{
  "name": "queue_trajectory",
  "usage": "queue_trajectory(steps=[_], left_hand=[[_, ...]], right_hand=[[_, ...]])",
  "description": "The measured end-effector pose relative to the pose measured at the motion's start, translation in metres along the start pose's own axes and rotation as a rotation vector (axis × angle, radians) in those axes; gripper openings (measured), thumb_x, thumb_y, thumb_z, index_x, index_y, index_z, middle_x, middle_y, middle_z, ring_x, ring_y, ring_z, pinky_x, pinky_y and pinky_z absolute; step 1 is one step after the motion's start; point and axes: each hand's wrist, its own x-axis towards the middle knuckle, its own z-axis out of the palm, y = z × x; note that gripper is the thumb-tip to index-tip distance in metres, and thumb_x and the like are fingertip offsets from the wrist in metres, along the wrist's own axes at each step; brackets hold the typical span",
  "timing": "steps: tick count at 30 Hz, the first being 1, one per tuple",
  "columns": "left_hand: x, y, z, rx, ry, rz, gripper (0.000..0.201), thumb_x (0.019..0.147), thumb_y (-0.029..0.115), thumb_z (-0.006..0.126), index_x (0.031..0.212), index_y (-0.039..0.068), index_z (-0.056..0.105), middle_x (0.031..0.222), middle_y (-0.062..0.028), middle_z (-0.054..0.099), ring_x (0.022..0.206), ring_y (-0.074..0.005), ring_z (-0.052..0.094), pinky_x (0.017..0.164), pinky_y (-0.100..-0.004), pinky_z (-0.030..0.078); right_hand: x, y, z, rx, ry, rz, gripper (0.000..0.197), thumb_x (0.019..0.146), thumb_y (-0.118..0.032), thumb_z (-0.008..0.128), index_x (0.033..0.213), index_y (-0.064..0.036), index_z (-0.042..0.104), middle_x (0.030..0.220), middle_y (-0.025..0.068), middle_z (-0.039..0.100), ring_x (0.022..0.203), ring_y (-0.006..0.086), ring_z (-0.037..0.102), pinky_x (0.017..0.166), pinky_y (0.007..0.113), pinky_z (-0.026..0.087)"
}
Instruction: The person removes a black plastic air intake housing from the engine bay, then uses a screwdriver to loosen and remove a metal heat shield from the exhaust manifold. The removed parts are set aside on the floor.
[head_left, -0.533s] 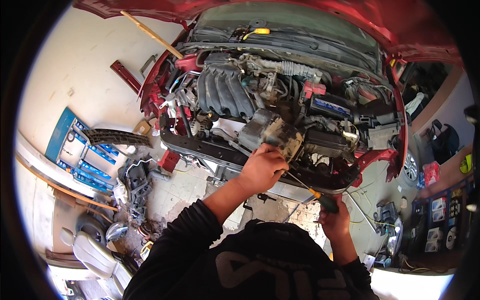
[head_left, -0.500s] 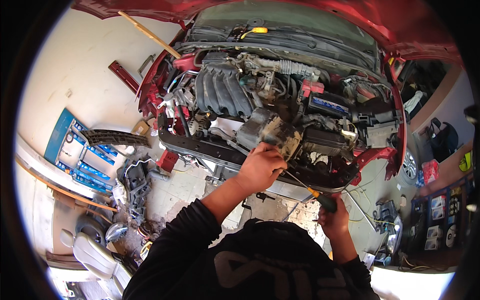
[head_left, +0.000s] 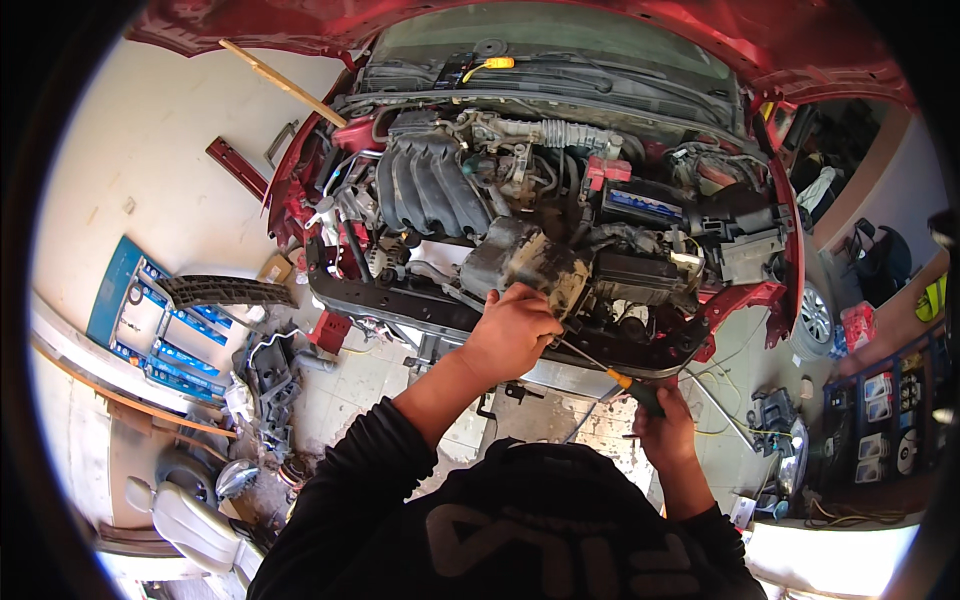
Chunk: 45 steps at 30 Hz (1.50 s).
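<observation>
My right hand (head_left: 666,432), low and right of centre, is closed round the green and yellow handle of a screwdriver (head_left: 634,386). Its thin shaft slants up to the left and ends beside the fingers of my left hand (head_left: 512,336). That hand is closed against the front lower edge of a mud-stained black plastic box (head_left: 520,258) in the engine bay. Whatever its fingertips grip is hidden. The screwdriver's tip is too small to make out. Just below runs the black front crossmember (head_left: 400,304) of the red car.
A ribbed black engine cover (head_left: 428,185) and a battery (head_left: 642,203) with a red terminal cover sit behind the box. A wooden prop (head_left: 285,82) leans at the left. Removed parts (head_left: 268,375) lie on the floor at left, and a headlight (head_left: 792,460) at right.
The car has shifted slightly left in the picture, along with my left hand. Both hands keep their grips, and the screwdriver stays at much the same slant.
</observation>
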Motion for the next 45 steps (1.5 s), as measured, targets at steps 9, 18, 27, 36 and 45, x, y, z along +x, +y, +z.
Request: queue_trajectory(steps=[9, 18, 27, 36, 45], left_hand=[[0.001, -0.002, 0.001, -0.008, 0.038, 0.033, 0.017, 0.093, 0.016, 0.085, 0.111, 0.018, 0.087, 0.119, -0.0011, 0.078, 0.135, -0.0317, 0.064, 0.106, -0.0679, 0.054], [0.000, -0.004, 0.004, -0.003, 0.057, 0.054, 0.016, 0.093, 0.016, 0.084, 0.109, 0.019, 0.087, 0.118, 0.0002, 0.078, 0.135, -0.0316, 0.064, 0.105, -0.0631, 0.054], [-0.001, -0.004, 0.004, 0.005, 0.075, 0.063, 0.016, 0.093, 0.016, 0.084, 0.108, 0.020, 0.087, 0.117, 0.0009, 0.077, 0.134, -0.0311, 0.064, 0.104, -0.0639, 0.054], [-0.001, -0.003, 0.004, 0.012, 0.064, 0.053, 0.014, 0.094, 0.017, 0.084, 0.108, 0.021, 0.086, 0.118, 0.0018, 0.076, 0.135, -0.0308, 0.063, 0.105, -0.0702, 0.054], [0.002, 0.005, 0.005, 0.035, -0.015, -0.021, 0.010, 0.098, 0.016, 0.081, 0.101, 0.022, 0.088, 0.119, 0.0036, 0.072, 0.134, -0.0291, 0.060, 0.110, -0.0879, 0.042]], right_hand=[[0.000, 0.002, 0.011, 0.145, 0.169, 0.163, 0.027, 0.120, -0.039, 0.058, 0.130, -0.0147, 0.063, 0.101, 0.0096, 0.071, 0.071, 0.0216, 0.061, 0.061, 0.036, 0.047], [-0.003, 0.002, 0.003, 0.038, 0.120, 0.235, 0.032, 0.118, -0.042, 0.060, 0.132, -0.0141, 0.065, 0.106, 0.0063, 0.072, 0.079, 0.0207, 0.065, 0.065, 0.038, 0.050], [-0.001, 0.008, -0.006, 0.029, 0.110, 0.214, 0.027, 0.114, -0.035, 0.063, 0.132, -0.0143, 0.064, 0.119, 0.0075, 0.071, 0.084, 0.0223, 0.067, 0.067, 0.038, 0.051], [-0.002, 0.004, 0.011, 0.091, 0.211, 0.187, 0.035, 0.122, -0.041, 0.054, 0.129, -0.0095, 0.065, 0.086, 0.0098, 0.069, 0.065, 0.0214, 0.062, 0.056, 0.036, 0.047], [0.003, 0.011, -0.001, 0.023, 0.102, -0.001, 0.030, 0.122, -0.039, 0.056, 0.123, -0.0111, 0.065, 0.076, 0.0075, 0.064, 0.056, 0.0175, 0.054, 0.050, 0.032, 0.042]])
